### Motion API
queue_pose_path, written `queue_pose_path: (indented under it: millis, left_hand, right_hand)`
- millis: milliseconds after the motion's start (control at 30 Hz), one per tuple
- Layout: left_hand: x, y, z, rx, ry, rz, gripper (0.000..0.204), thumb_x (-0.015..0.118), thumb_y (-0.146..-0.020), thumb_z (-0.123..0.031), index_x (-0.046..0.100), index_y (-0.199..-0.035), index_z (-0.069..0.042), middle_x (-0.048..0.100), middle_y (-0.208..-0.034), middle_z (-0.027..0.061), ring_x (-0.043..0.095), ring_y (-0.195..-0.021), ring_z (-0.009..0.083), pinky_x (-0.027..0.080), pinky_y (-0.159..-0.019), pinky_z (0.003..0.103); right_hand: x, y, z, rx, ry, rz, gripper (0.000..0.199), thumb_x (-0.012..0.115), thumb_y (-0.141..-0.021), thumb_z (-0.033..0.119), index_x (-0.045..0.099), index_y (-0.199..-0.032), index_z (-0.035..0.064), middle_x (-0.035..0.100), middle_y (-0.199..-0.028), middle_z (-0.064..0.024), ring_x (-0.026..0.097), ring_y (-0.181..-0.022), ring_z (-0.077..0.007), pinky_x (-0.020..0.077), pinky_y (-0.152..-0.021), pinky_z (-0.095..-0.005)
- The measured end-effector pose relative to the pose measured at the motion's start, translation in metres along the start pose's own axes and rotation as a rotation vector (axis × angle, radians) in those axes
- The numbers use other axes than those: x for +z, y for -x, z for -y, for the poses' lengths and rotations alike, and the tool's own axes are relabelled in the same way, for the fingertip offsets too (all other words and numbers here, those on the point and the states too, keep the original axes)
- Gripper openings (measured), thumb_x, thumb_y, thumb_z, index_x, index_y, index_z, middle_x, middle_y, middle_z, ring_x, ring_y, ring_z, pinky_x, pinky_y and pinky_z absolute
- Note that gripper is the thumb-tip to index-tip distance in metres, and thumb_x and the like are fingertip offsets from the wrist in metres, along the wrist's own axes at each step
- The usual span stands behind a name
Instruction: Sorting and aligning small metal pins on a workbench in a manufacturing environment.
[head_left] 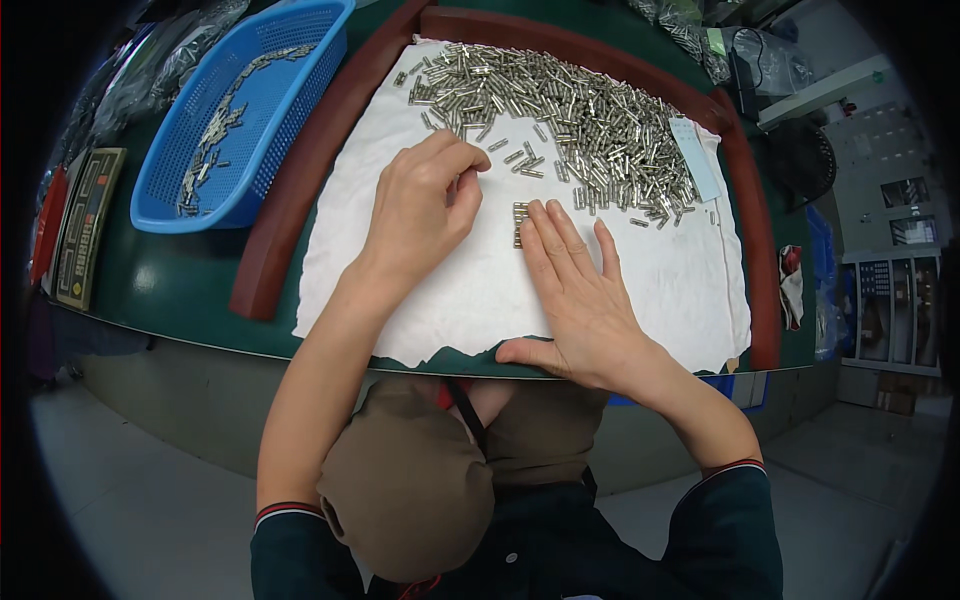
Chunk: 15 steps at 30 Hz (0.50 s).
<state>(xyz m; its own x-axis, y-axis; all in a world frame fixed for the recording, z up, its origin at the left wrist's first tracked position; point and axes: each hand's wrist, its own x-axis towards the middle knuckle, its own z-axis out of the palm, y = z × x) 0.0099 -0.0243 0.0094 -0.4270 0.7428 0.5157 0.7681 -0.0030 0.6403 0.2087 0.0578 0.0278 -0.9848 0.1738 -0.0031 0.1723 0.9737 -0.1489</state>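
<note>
My right hand (580, 285) lies flat with its fingers stretched out, the fingertips over the right side of a short, neat row of small metal pins (520, 226). Part of that row is hidden under the fingers. To its left, my left hand (425, 200) hovers over the white cloth (455, 310) with its fingers curled in and the thumb close to them. Whatever may be between those fingertips does not show. A few loose metal pins (526, 160) are scattered just beyond both hands, in front of a large heap of the same pins (610, 130).
Dark red wooden rails (285, 215) border the cloth on the left, back and right. A blue perforated basket (262, 165) with some pins stands at left on the green table (180, 270). A pale blue paper slip (695, 160) lies by the heap's right side.
</note>
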Motion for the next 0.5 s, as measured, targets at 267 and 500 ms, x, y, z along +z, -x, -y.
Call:
queue_pose_path:
  millis: [267, 500]
  left_hand:
    - [0.000, 0.000, 0.001, -0.010, 0.001, 0.013, 0.013, 0.057, -0.080, 0.006, 0.066, -0.089, 0.002, 0.063, -0.084, 0.0100, 0.062, -0.071, 0.0202, 0.049, -0.063, 0.029]
    - [0.001, 0.000, 0.000, -0.015, 0.018, 0.029, 0.013, 0.057, -0.080, 0.006, 0.066, -0.089, 0.002, 0.063, -0.083, 0.0100, 0.063, -0.071, 0.0198, 0.049, -0.063, 0.029]
  right_hand:
    - [0.001, -0.009, -0.003, 0.002, 0.012, -0.016, 0.116, 0.046, -0.079, 0.080, 0.025, -0.146, -0.0126, 0.022, -0.156, -0.0254, 0.012, -0.150, -0.0324, 0.0069, -0.117, -0.0573]
    - [-0.001, 0.001, 0.002, -0.003, -0.005, -0.008, 0.115, 0.047, -0.079, 0.079, 0.027, -0.145, -0.0124, 0.023, -0.156, -0.0244, 0.013, -0.150, -0.0321, 0.0086, -0.116, -0.0591]
